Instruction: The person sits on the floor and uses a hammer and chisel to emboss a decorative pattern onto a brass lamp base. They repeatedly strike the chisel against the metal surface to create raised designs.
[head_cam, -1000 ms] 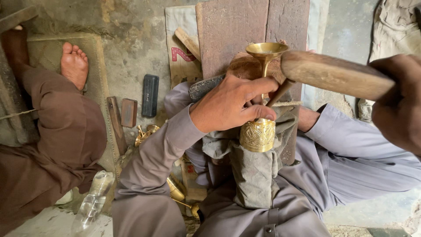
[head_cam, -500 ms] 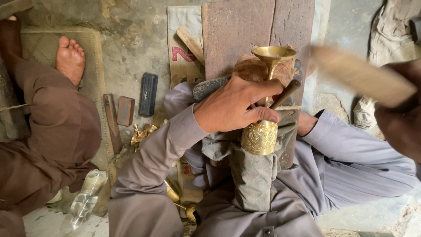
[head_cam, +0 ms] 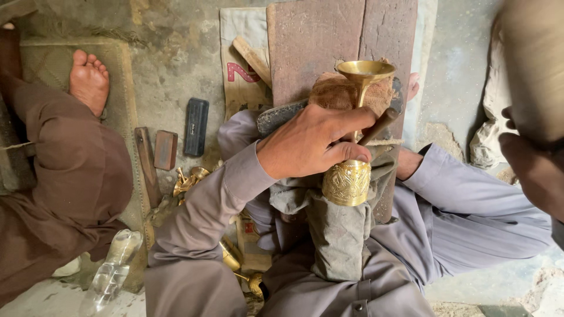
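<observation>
So the mallet (head_cam: 531,64) has swung way up since a second ago: back then it was lying across right over the goblet (head_cam: 351,147), half a second ago it was already a blur lifting off, and now it's huge and out of focus at the top right, well clear of the goblet. The right hand (head_cam: 537,167) is wrapped shut around its handle, as far as I can tell from that close. My read: that's the wind-up between blows, so another hit on the chisel (head_cam: 380,125) looks set up, not done. The left hand (head_cam: 311,144) hasn't budged, fingers curled tight round the goblet's stem and pinning the chisel against it. The goblet lies on its side on a grey cloth (head_cam: 341,235) in the lap, foot pointing away at the wooden board (head_cam: 329,41), engraved cup end toward the body. Left of the goblet, another person's bare foot (head_cam: 89,79) and brown trouser leg, plus a black block (head_cam: 195,126) on the floor.
</observation>
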